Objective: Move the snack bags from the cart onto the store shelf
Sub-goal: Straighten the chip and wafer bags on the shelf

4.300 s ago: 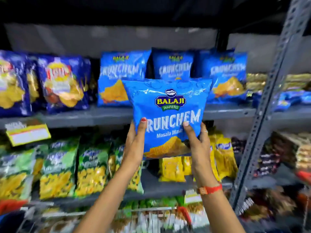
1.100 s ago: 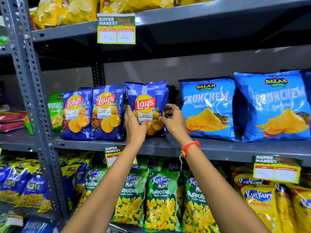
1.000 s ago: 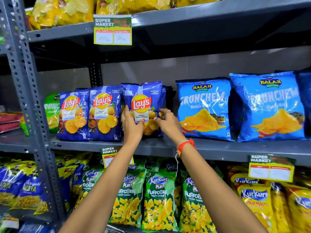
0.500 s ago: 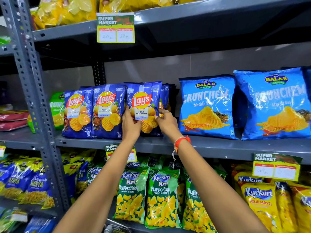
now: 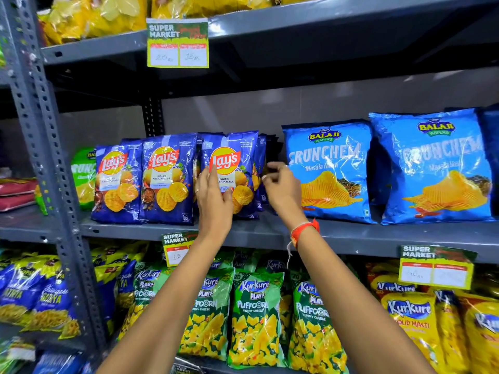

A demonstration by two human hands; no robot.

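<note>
A dark blue Lay's bag [image 5: 239, 168] stands upright on the grey middle shelf [image 5: 351, 234], third in a row after two matching Lay's bags [image 5: 116, 182] [image 5: 167, 179]. More of these bags stand behind it. My left hand [image 5: 213, 195] lies flat against its front with fingers stretched upward. My right hand [image 5: 280, 190] hovers just off the bag's right edge, fingers loosely curled, holding nothing. The cart is out of view.
Two light blue Crunchem bags [image 5: 326, 171] [image 5: 437, 168] stand to the right on the same shelf. Green Kurkure Puffcorn bags [image 5: 253, 317] fill the shelf below, yellow bags the shelf above. A grey perforated upright [image 5: 40, 130] rises at the left. Price tags [image 5: 177, 43] hang from shelf edges.
The Lay's bag was pushed back upright into the row. Both hands have since loosened: the left fingers straightened on its front, the right hand came off to the right.
</note>
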